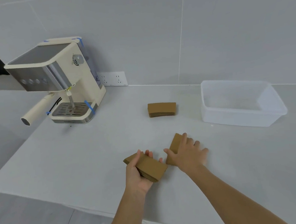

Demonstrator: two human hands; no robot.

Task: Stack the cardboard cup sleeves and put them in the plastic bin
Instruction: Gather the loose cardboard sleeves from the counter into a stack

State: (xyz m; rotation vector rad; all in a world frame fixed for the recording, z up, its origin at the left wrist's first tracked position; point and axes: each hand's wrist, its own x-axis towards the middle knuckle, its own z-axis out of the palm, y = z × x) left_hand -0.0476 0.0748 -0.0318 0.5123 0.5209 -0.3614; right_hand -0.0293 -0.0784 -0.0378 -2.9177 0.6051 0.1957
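Observation:
My left hand grips a thick stack of brown cardboard cup sleeves, held just above the counter near its front. My right hand lies flat, fingers spread, on a second brown sleeve that rests on the counter right beside the held stack; its thumb reaches round the sleeve's near edge. Farther back a third pile of sleeves sits alone on the counter. The clear plastic bin stands at the back right with nothing visible inside.
A cream espresso machine with its portafilter handle sticking out to the left stands at the back left. A wall socket sits behind it. The grey counter's front edge runs diagonally just below my forearms.

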